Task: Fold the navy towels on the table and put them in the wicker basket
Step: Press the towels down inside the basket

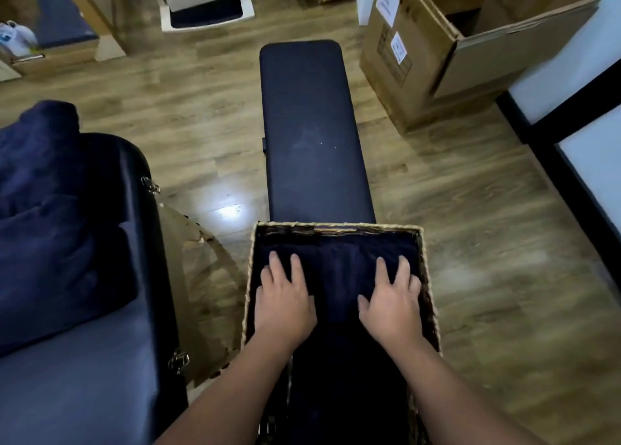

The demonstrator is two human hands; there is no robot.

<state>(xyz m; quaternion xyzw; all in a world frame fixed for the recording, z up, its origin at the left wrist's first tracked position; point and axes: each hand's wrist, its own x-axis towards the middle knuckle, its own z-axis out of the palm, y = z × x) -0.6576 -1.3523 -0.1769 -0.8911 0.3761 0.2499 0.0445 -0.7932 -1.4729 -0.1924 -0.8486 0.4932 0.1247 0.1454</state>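
The wicker basket (pixel 336 226) stands on the near end of a black bench (pixel 309 125), right below me. A folded navy towel (pixel 339 263) lies inside it. Both my hands rest flat on that towel, palms down and fingers spread: my left hand (pixel 284 305) on its left half, my right hand (pixel 391 305) on its right half. Neither hand grips anything. A heap of unfolded navy towels (pixel 50 226) lies on the padded table (pixel 84 394) at the left.
An open cardboard box (pixel 463 51) stands on the wood floor at the far right. A white-framed stand (pixel 205 4) and more boxes are at the back. A dark-framed wall panel (pixel 571 162) runs along the right side.
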